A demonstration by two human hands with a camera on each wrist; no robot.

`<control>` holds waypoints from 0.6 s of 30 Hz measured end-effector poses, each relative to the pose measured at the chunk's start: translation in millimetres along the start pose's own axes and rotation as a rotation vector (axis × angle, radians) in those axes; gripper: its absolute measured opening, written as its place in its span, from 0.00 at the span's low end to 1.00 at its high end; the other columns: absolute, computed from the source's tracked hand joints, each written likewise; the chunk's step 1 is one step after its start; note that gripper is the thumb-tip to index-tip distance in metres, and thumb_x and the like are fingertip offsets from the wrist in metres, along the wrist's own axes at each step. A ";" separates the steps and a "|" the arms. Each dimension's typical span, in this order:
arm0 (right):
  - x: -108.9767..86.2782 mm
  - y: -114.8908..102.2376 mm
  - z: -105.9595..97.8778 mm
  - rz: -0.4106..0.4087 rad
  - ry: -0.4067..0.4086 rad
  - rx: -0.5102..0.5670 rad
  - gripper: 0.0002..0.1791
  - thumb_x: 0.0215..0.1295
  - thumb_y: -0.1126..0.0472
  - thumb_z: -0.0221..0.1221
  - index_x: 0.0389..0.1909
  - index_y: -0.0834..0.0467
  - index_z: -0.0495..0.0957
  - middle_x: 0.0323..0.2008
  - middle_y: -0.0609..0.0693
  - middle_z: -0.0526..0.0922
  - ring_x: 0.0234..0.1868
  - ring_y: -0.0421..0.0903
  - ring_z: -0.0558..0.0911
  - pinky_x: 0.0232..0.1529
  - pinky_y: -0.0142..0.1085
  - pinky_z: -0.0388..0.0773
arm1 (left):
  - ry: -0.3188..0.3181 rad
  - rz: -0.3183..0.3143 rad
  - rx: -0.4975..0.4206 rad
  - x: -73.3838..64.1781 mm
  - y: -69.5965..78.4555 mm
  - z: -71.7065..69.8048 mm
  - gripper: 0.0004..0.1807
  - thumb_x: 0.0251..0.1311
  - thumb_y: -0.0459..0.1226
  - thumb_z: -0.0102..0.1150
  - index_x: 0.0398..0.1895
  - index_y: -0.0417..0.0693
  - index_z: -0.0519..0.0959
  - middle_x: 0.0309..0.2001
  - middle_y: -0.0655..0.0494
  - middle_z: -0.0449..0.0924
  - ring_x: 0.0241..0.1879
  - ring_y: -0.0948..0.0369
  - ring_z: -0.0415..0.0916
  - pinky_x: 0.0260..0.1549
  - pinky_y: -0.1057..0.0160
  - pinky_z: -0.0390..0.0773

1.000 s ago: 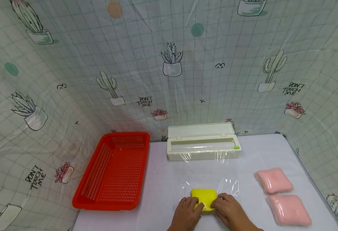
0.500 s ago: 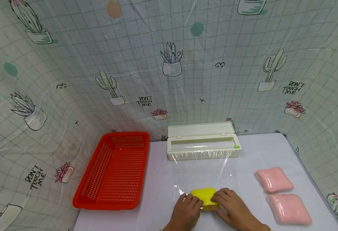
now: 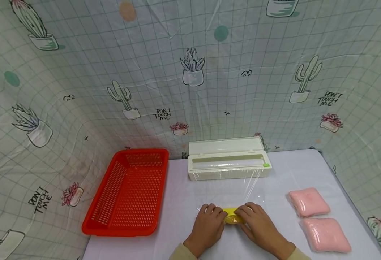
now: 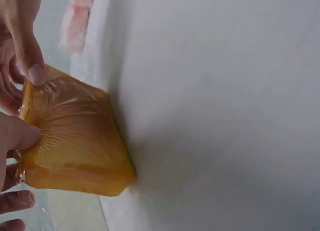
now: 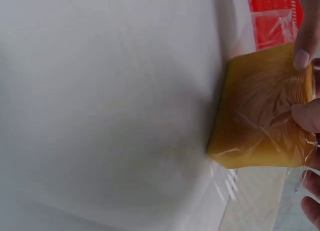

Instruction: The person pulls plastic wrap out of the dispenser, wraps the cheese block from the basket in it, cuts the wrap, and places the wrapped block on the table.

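A yellow sponge-like block point(image 3: 232, 217) covered in clear cling film is tipped up, its upper edge between my hands. My left hand point(image 3: 208, 224) pinches the left part of that edge, thumb on the near face. On the right part, my right hand point(image 3: 259, 225) grips with thumb in front and fingers behind. In the left wrist view the block's near face point(image 4: 80, 141) looks amber, with film creases running out from the thumb. Its lower edge is close to the white table. Film point(image 3: 229, 191) stretches from the block back to a white cling film dispenser point(image 3: 229, 174) with its lid raised.
A red perforated plastic basket point(image 3: 160, 195) stands on the left. To the right lie two pink film-wrapped blocks, one farther back point(image 3: 309, 203) and one nearer point(image 3: 326, 235). A cactus-print curtain point(image 3: 226, 90) surrounds the white table point(image 3: 174, 216).
The yellow block has gone from lying flat to tipped up, its near side rising. Both hands have moved slightly forward with it, and the film behind is pulled into streaks.
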State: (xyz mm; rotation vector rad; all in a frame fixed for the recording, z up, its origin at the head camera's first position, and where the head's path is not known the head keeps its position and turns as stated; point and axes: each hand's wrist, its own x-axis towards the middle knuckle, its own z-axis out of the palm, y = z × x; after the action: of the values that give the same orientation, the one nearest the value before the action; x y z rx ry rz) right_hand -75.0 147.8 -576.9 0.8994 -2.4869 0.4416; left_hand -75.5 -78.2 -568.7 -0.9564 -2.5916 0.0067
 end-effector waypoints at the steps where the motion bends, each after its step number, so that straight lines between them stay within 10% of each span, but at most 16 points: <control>1: 2.6 0.7 0.4 0.003 -0.003 -0.001 0.26 0.44 0.61 0.82 0.46 0.55 0.84 0.44 0.43 0.84 0.49 0.46 0.79 0.50 0.46 0.80 | -0.007 -0.006 0.005 2.1 -1.1 -0.5 0.11 0.64 0.47 0.73 0.47 0.60 0.87 0.43 0.66 0.84 0.46 0.64 0.77 0.51 0.61 0.76; 12: 26.9 14.0 8.4 0.036 -0.044 -0.047 0.17 0.55 0.65 0.76 0.47 0.60 0.86 0.42 0.48 0.87 0.50 0.53 0.81 0.52 0.52 0.80 | -0.084 -0.097 0.099 24.9 -8.8 2.7 0.17 0.67 0.53 0.69 0.54 0.59 0.86 0.50 0.62 0.82 0.51 0.61 0.77 0.54 0.59 0.76; 18: 40.4 20.9 13.9 0.078 -0.078 -0.069 0.17 0.58 0.65 0.75 0.48 0.62 0.85 0.43 0.52 0.86 0.51 0.58 0.81 0.54 0.55 0.79 | 0.021 -0.154 0.139 34.0 -10.6 15.7 0.18 0.65 0.49 0.73 0.56 0.59 0.86 0.52 0.60 0.80 0.52 0.61 0.76 0.54 0.61 0.76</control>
State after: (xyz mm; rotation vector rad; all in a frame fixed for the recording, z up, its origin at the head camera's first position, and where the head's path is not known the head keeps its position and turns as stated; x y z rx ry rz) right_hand -120.7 136.1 -570.7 0.8090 -2.5985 0.3495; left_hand -111.4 -63.1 -570.1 -0.7033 -2.5989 0.1339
